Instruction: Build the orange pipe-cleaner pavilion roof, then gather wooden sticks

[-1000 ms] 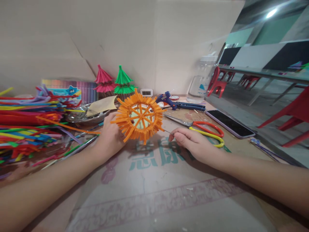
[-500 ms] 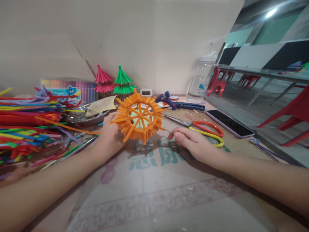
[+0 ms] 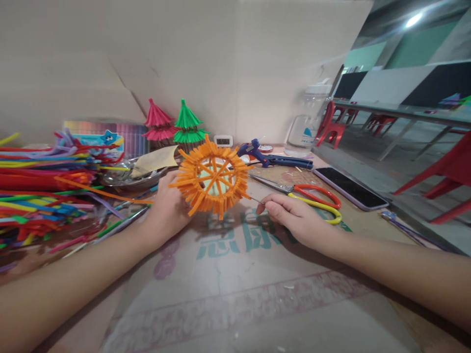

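My left hand (image 3: 171, 203) is closed on the left side of an orange pipe-cleaner wheel (image 3: 215, 176), raised above the table. The wheel has short tufts sticking out all around its rim and crossed spokes inside it; it hides most of that hand's fingers. Just right of the rim, my right hand (image 3: 298, 218) pinches a thin grey wire-like piece (image 3: 257, 200). Its tip points at the wheel's lower right edge, but I cannot tell whether they touch. Scissors (image 3: 318, 191) with one red and one yellow handle lie right behind the right hand.
Colourful pipe cleaners (image 3: 44, 179) heap at left, beside a metal tray (image 3: 117, 182). Behind stand a pink tree (image 3: 157, 117), a green tree (image 3: 186, 120), a small clock (image 3: 223, 141), a blue glue gun (image 3: 253, 151) and a water bottle (image 3: 305, 122). A phone (image 3: 349, 188) lies at right.
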A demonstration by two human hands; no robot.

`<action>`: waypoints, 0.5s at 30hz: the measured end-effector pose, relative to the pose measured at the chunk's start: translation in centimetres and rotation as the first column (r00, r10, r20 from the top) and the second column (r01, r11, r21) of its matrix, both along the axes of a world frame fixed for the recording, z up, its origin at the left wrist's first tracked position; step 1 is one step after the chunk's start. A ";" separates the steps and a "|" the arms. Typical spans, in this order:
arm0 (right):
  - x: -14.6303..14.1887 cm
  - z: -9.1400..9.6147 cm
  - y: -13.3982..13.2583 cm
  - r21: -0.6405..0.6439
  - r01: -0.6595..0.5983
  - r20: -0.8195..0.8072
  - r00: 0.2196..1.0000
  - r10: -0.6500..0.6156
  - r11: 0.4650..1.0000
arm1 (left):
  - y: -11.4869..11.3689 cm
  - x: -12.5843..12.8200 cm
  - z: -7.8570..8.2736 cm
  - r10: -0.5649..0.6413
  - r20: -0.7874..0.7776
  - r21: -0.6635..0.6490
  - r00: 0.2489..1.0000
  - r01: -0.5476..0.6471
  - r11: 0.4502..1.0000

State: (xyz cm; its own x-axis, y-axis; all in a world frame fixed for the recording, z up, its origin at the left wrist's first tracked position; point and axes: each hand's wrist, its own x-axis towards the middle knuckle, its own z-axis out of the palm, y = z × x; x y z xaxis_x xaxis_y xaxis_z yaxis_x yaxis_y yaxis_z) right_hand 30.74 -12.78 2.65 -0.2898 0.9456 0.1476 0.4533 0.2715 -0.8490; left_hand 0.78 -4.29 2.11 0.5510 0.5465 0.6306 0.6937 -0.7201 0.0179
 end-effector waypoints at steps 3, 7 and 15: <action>0.0 0.0 0.0 0.014 0.000 0.012 1.000 0.000 1.000 | 0.1 0.1 0.2 -0.030 -0.008 0.016 1.000 0.030 0.999; -0.1 0.0 0.0 0.013 0.009 0.029 1.000 -0.010 1.000 | 0.0 0.1 0.4 -0.021 -0.024 0.023 0.999 0.022 0.999; 0.0 0.0 0.0 -0.025 -0.006 -0.026 1.000 0.006 1.000 | -0.1 0.2 0.2 0.032 -0.021 -0.007 0.999 -0.033 0.999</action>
State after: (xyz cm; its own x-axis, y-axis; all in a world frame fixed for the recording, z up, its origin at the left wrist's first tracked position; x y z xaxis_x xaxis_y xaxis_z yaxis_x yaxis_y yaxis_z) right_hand 30.70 -12.80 2.68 -0.2917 0.9475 0.1312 0.4291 0.2522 -0.8673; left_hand 0.94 -4.42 2.28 0.5460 0.5690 0.6149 0.7170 -0.6971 0.0084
